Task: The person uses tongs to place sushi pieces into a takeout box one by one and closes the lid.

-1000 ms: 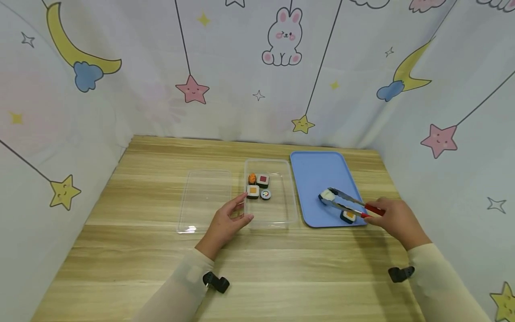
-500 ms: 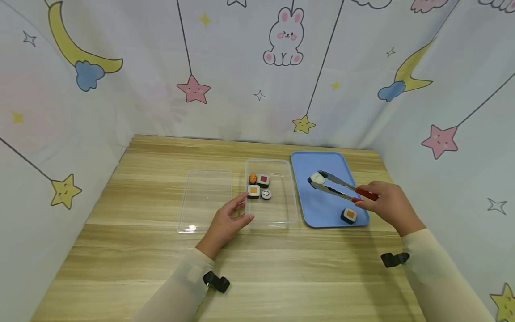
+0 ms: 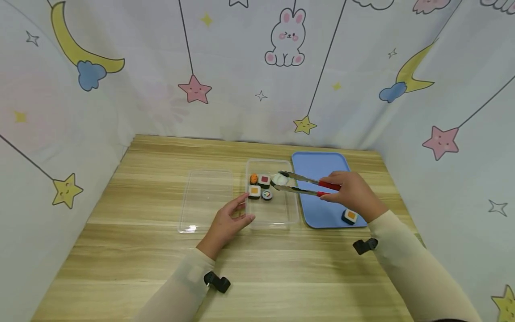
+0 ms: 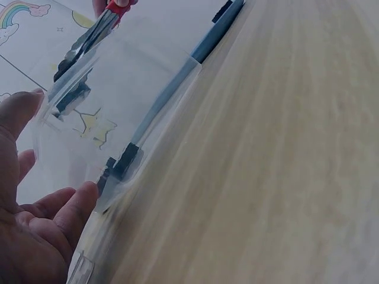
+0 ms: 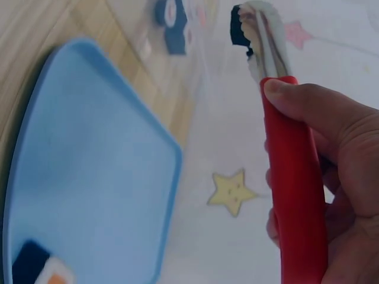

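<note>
My right hand (image 3: 354, 192) grips red-handled metal tongs (image 3: 303, 178), thumb along one handle. Pinched in their tips is a white-topped, dark-sided sushi piece (image 3: 280, 180), close over the clear plastic container (image 3: 277, 219). Inside that container, on the left, sit an orange-topped sushi (image 3: 253, 179), a square roll with a red centre (image 3: 264, 180), a square roll with an orange centre (image 3: 254, 191) and a small round roll (image 3: 267, 195). My left hand (image 3: 225, 222) rests at the container's left side, its fingers relaxed, fingertips against the wall in the left wrist view.
The blue tray (image 3: 322, 165) stands just right of the container, with one orange-centred roll (image 3: 349, 216) in its near right corner. A clear lid (image 3: 205, 201) lies on the wooden table (image 3: 257, 273) to the left. A patterned curtain (image 3: 225, 112) encloses the back and sides.
My right hand has carried the sushi piece in the tongs leftward, from over the blue tray to over the container. The left hand has stayed at the container's side.
</note>
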### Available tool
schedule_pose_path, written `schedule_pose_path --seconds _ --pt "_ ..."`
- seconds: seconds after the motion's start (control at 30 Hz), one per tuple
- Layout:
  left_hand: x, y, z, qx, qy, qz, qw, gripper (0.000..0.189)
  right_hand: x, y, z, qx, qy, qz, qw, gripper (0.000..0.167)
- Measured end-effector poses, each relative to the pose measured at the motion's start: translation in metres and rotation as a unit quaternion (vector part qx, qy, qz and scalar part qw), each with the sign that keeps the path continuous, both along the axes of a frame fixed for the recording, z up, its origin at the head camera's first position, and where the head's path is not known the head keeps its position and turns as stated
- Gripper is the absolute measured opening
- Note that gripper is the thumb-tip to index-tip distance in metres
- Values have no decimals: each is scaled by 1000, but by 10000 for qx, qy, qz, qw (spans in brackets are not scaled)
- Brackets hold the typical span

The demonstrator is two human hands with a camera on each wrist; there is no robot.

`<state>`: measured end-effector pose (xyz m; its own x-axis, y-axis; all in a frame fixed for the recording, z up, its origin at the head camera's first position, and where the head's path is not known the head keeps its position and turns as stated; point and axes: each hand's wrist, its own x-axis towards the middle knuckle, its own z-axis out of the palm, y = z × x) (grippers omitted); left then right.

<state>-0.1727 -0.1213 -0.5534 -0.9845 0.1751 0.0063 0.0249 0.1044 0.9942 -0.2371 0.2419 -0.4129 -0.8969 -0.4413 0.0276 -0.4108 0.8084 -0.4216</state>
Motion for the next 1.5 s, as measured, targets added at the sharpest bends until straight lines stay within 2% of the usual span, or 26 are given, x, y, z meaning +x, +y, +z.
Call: schedule_pose_path --seconds 0.17,0.33,0.53,0.67,0.83,1.03,1.23,1.37,1.5 --pt "0 0 -2 59 76 -27 10000 71 -5 -30 -8 146 78 635 9978 44" --pt "0 0 -1 121 78 -29 9999 71 -9 -54 -13 464 154 1190 9917 37" --pt "1 -2 2 96 89 -57 9999 71 -12 -76 -15 1173 238 1591 9800 32" --pt "1 -4 3 168 105 -20 9998 70 -16 -86 -14 1320 223 1709 9761 26" --pt "0 -3 2 220 110 -63 9997 70 -18 -91 -13 1366 169 1665 9764 24" --pt "0 -1 2 192 139 -63 9997 72 -16 -87 -13 1364 154 1565 9781 35" --pt "-1 -1 2 193 112 -81 9997 72 -12 -58 -9 803 352 1276 9879 44" --pt "0 1 4 171 32 -76 9998 71 -7 -22 -2 359 396 781 9955 50" --pt "1 1 6 85 -4 -44 10000 71 2 21 4 183 122 -62 9997 54"
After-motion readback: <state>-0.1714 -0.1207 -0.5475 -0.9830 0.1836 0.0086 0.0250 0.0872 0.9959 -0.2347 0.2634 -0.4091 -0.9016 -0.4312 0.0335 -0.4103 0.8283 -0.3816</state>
